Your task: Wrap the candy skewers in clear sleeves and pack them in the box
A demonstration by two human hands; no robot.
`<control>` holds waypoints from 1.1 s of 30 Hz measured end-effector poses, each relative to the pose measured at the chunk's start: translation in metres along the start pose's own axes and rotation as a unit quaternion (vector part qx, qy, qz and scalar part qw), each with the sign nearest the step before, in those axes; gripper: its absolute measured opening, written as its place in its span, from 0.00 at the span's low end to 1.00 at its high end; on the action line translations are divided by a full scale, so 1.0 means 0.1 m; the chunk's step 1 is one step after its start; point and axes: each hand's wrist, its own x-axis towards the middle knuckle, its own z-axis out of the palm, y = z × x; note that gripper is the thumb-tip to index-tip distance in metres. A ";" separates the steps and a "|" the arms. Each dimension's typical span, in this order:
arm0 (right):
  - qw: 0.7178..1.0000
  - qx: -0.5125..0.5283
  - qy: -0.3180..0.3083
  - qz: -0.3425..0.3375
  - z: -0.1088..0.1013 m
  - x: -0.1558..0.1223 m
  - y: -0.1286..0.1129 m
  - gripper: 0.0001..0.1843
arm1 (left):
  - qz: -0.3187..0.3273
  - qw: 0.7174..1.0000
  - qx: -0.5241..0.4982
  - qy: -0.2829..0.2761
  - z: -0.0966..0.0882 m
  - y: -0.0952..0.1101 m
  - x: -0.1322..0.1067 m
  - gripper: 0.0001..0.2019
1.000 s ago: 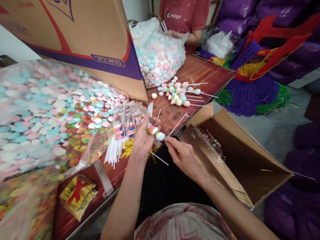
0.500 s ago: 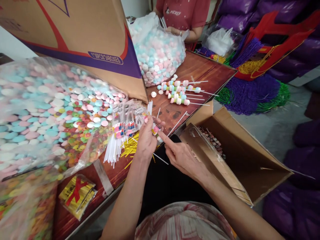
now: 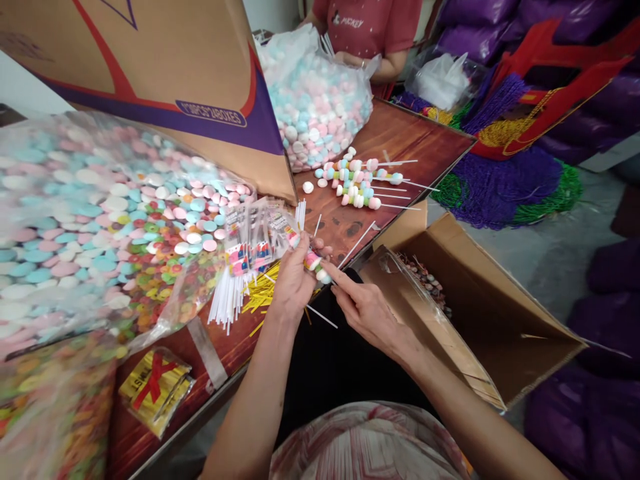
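Note:
My left hand (image 3: 295, 272) is closed around a candy skewer (image 3: 314, 261) with pink, yellow and white pieces; clear film seems to lie around part of it. The index finger of my right hand (image 3: 367, 307) presses at the skewer's near end, by a white marshmallow, with its other fingers curled in. What the right thumb does is hidden. Just left of my left hand lie printed clear bags (image 3: 257, 237), a bundle of white sticks (image 3: 227, 300) and gold twist ties (image 3: 260, 293). One loose white stick (image 3: 357, 243) lies beyond my hands.
Big clear bags of marshmallows (image 3: 55, 220) and ring gummies (image 3: 55, 400) cover the left. A tall carton (image 3: 165, 73) stands behind them. Finished skewers (image 3: 360, 180) lie further back. An open box (image 3: 500, 320) stands at right. Across the table, a person in a red shirt (image 3: 370, 30) works.
My right index finger has drawn back slightly along the skewer, and more of its white and green end shows. My left hand keeps its hold.

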 end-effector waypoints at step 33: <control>0.983 0.086 0.162 -0.029 0.24 0.02 0.10 0.11 | -0.074 0.994 0.056 -0.059 -0.06 -0.07 -0.02 0.13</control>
